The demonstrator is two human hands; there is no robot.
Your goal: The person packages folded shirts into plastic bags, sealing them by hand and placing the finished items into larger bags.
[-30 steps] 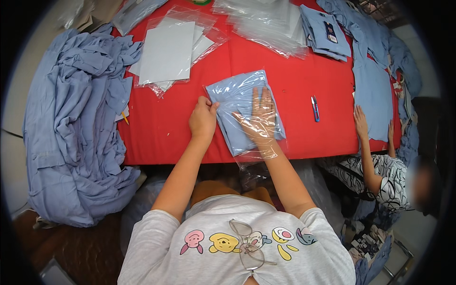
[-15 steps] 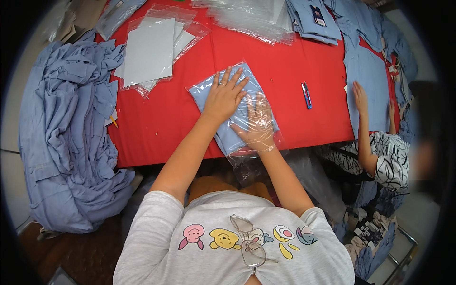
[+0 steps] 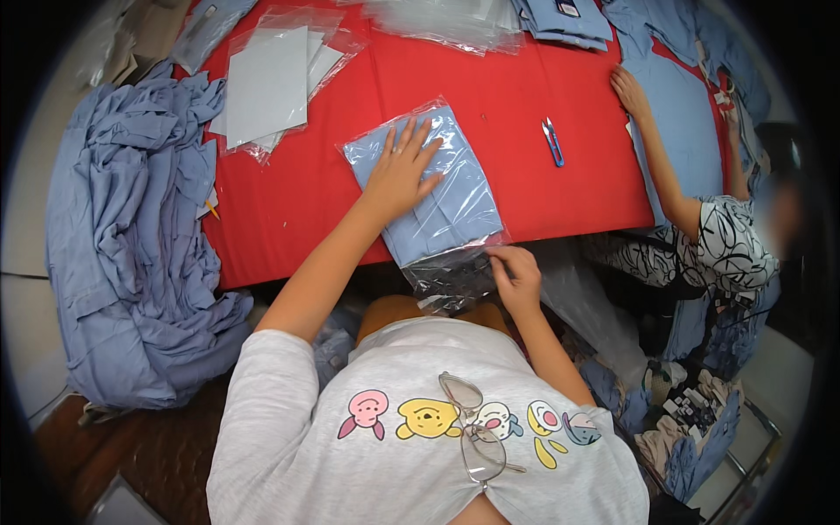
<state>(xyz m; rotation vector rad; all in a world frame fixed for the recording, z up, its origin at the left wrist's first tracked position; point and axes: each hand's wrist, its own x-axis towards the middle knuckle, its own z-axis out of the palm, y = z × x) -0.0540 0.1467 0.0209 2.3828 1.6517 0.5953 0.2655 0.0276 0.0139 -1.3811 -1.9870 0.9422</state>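
A folded blue shirt lies inside a clear plastic bag at the middle of the table's near edge. The bag's loose end hangs over that edge toward me. My left hand rests flat on top of the bagged shirt, its fingers spread. At the bag's near right corner, my right hand is closed, with thumb and fingers pinching the plastic rim.
Blue thread snips lie on the red tablecloth. Bagged white sheets sit far left, beside heaped blue garments. Clear bags and folded shirts are at the back. A co-worker's hand touches blue cloth at right.
My right hand has come out of the bag and moved nearer to me, gripping its rim. My left hand stays on the shirt. The co-worker's hand has shifted farther back.
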